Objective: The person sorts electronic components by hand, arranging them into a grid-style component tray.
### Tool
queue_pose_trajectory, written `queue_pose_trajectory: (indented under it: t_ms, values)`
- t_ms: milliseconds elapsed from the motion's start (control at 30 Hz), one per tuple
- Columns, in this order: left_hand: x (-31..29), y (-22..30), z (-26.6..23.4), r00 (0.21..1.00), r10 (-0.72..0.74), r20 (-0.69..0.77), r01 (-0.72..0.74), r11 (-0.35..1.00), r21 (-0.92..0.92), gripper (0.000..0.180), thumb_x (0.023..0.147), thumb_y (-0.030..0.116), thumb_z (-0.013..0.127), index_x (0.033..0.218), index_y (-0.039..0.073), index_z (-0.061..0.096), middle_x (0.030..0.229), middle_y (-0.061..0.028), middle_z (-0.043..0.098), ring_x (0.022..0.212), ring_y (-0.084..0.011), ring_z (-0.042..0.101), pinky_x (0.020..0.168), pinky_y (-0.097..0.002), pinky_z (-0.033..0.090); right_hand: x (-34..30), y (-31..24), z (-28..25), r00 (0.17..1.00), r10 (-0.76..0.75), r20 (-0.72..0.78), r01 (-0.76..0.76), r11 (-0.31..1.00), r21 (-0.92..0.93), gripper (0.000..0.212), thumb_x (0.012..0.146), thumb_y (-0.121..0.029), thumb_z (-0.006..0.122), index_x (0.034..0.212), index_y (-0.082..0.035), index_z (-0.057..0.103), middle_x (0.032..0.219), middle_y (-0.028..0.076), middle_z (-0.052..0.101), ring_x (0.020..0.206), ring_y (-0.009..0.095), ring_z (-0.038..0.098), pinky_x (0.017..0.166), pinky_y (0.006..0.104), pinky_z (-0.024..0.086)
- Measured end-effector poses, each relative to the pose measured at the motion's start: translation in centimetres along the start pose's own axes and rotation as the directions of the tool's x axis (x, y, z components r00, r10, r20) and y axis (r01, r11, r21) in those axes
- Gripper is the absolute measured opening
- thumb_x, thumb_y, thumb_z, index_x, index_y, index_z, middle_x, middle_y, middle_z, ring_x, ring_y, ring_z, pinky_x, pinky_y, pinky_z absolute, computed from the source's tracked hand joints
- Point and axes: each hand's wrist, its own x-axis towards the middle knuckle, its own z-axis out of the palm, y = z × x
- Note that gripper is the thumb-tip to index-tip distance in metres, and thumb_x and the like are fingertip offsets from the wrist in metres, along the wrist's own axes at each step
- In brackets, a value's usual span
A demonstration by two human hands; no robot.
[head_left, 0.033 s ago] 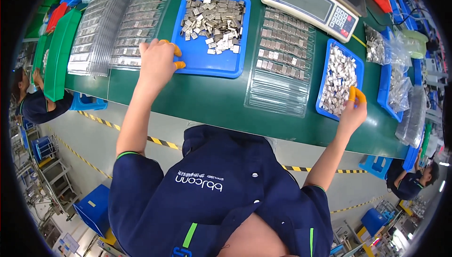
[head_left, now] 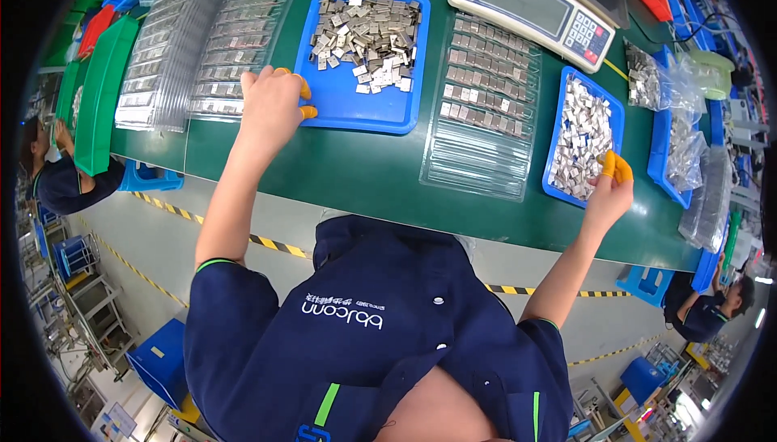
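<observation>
My left hand (head_left: 271, 110) is at the near left corner of a large blue tray (head_left: 352, 110), thumb and forefinger curled over its rim, other fingers folded in. Small flat silvery metal parts (head_left: 368, 37) are heaped in the tray's far part. On the right, my right hand (head_left: 609, 195) is closed at the near right rim of a smaller blue tray (head_left: 553, 187), its covered fingertips on either side of the rim. Loose shiny metal pieces (head_left: 579, 138) fill that tray. Yellow-orange finger cots cover the fingertips on both hands.
Between the trays lies a clear plastic blister tray (head_left: 477, 163) with rows of metal parts. A weighing scale (head_left: 526, 1) stands behind it. Stacked blister trays (head_left: 158, 61) and a green bin (head_left: 109, 94) are at left. Bagged parts (head_left: 684, 159) lie far right. Co-workers sit at both sides.
My right hand has shifted very slightly to the right and nearer me. My left hand and the large tray look the same.
</observation>
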Motion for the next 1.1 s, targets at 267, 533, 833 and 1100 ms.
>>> queue_pose_trajectory:
  t_ms: [267,533,833,1100]
  values:
    - [1.0,0.7,0.0,0.980,0.179,0.083,-0.189,0.973,0.131,0.015,0.067,0.012,0.070,0.079,0.006,0.063,0.078,-0.0103,0.060,0.080,-0.0251,0.054,0.075,-0.0371,0.036,-2.3,-0.3,-2.4,0.973,0.216,0.083,-0.217,0.731,0.647,0.022,0.088,-0.002,0.050,0.106,0.009,0.054,0.087,0.017,0.061,0.072,0.020,0.064,0.065,0.0301,0.056]
    - [1.4,8.4,0.7,0.966,0.167,0.198,0.187,0.081,-0.979,0.023,0.078,0.002,0.064,0.100,-0.003,0.062,0.095,-0.0087,0.065,0.084,-0.0158,0.063,0.078,-0.0250,0.049,-5.5,-8.5,-0.6,0.884,-0.114,0.454,-0.300,0.606,0.737,0.025,0.084,-0.002,0.056,0.106,0.010,0.055,0.094,0.017,0.062,0.082,0.024,0.064,0.073,0.0298,0.053]
    - [-0.8,11.7,3.2,0.953,0.215,0.214,0.262,-0.229,-0.937,0.021,0.074,-0.005,0.065,0.095,-0.008,0.062,0.094,-0.0141,0.065,0.082,-0.0196,0.065,0.075,-0.0276,0.053,-9.3,-11.6,2.8,0.826,-0.174,0.537,-0.415,0.457,0.787,0.020,0.079,0.005,0.060,0.099,0.005,0.057,0.085,0.011,0.063,0.077,0.017,0.064,0.071,0.0264,0.052]
    - [-1.5,12.0,3.5,0.978,0.106,0.181,0.202,-0.243,-0.949,0.019,0.074,-0.004,0.065,0.093,-0.006,0.064,0.096,-0.0146,0.065,0.086,-0.0195,0.063,0.081,-0.0289,0.051,-8.9,-11.6,2.7,0.856,-0.197,0.479,-0.301,0.562,0.770,0.016,0.076,0.004,0.064,0.092,0.005,0.063,0.087,0.010,0.065,0.075,0.015,0.064,0.071,0.0244,0.051]
